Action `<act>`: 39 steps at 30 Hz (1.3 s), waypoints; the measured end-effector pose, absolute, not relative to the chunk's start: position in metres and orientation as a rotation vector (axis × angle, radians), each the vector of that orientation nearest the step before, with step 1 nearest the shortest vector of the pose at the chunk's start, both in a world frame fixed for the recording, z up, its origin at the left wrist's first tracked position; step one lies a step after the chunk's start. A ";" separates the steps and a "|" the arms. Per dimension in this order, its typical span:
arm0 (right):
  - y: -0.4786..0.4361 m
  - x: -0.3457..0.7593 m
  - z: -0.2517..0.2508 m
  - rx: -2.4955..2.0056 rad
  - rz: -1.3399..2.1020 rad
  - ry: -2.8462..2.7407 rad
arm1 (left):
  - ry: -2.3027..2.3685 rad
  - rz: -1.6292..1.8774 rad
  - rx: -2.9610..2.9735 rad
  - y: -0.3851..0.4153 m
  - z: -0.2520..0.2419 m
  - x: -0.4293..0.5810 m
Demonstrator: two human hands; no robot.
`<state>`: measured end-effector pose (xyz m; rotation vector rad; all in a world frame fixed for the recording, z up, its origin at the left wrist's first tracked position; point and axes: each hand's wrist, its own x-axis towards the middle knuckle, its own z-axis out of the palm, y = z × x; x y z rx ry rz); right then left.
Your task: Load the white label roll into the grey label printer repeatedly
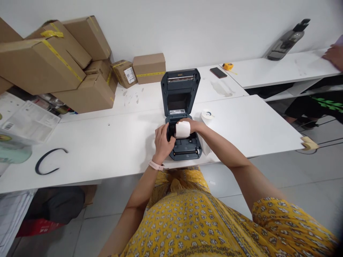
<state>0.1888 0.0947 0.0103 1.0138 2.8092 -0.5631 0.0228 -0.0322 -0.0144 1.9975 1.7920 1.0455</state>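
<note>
In front of me on the table stands a dark grey label printer (184,148), its lid (180,93) tipped up and back. A white label roll (183,129) is in the printer's bay, gripped by my right hand (193,125), whose fingers are partly hidden behind it. My left hand (162,141) lies on the printer's left side, thumb and fingers bent around the edge by a black holder. Just right of the printer is another white roll (207,114), with a strip of paper (206,146) below it near the table's front edge.
Cardboard boxes (91,91) are piled at the back left. A phone (218,72) and a yellow tape measure (227,66) lie at the back. A black headband (44,162) rests at the left. A bottle (285,43) stands back right, near another person's hand (334,57).
</note>
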 end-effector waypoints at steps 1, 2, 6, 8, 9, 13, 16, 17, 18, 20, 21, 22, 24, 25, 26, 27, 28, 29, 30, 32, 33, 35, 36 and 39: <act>0.094 0.188 0.011 1.020 -0.550 2.795 | 1.718 1.141 2.069 -0.037 -0.015 0.025; 0.093 0.187 0.012 1.029 -0.528 2.773 | 1.648 1.210 2.125 -0.040 -0.015 0.027; 0.088 0.181 0.023 1.012 -0.453 2.690 | 1.552 1.225 2.176 -0.048 -0.016 0.036; 0.085 0.179 0.029 0.983 -0.440 2.666 | 1.538 1.201 2.186 -0.048 -0.020 0.040; 0.084 0.179 0.032 0.968 -0.440 2.657 | 1.518 1.212 2.202 -0.048 -0.023 0.041; 0.083 0.177 0.037 0.922 -0.428 2.653 | 1.396 1.297 2.294 -0.058 -0.034 0.041; 0.082 0.175 0.036 0.883 -0.388 2.658 | 1.323 1.279 2.371 -0.072 -0.035 0.041; 0.082 0.176 0.036 0.875 -0.377 2.659 | 1.308 1.261 2.392 -0.076 -0.034 0.041; 0.080 0.177 0.037 0.884 -0.371 2.661 | 1.298 1.241 2.411 -0.081 -0.033 0.041; 0.076 0.183 0.043 0.917 -0.409 2.684 | 1.284 1.222 2.452 -0.089 -0.032 0.042; 0.073 0.189 0.050 0.923 -0.482 2.729 | 1.277 1.227 2.472 -0.092 -0.031 0.042; 0.070 0.195 0.058 0.919 -0.590 2.815 | 1.270 1.243 2.488 -0.095 -0.032 0.043; 0.065 0.210 0.080 0.929 -0.844 3.122 | 1.255 1.281 2.506 -0.102 -0.034 0.042; 0.064 0.216 0.092 0.982 -0.939 3.322 | 1.251 1.292 2.508 -0.104 -0.035 0.042; 0.065 0.221 0.104 1.096 -0.979 3.521 | 1.251 1.289 2.507 -0.107 -0.037 0.041; 0.069 0.224 0.115 1.262 -0.953 3.689 | 1.254 1.276 2.506 -0.109 -0.039 0.041; 0.076 0.226 0.125 1.452 -0.879 3.806 | 1.258 1.258 2.502 -0.111 -0.040 0.040; 0.085 0.226 0.132 1.616 -0.789 3.870 | 1.260 1.243 2.498 -0.113 -0.042 0.040; 0.097 0.224 0.137 1.726 -0.722 3.890 | 1.261 1.238 2.494 -0.114 -0.044 0.040; 0.122 0.219 0.138 1.788 -0.724 3.848 | 1.271 1.257 2.497 -0.115 -0.048 0.040; 0.132 0.217 0.136 1.770 -0.779 3.808 | 1.285 1.272 2.506 -0.116 -0.050 0.041; 0.141 0.213 0.127 1.712 -0.914 3.735 | 1.339 1.299 2.523 -0.118 -0.055 0.043; 0.138 0.213 0.123 1.698 -0.959 3.720 | 1.373 1.310 2.531 -0.119 -0.058 0.044; 0.101 0.218 0.106 1.708 -0.998 3.761 | 1.471 1.332 2.545 -0.123 -0.070 0.044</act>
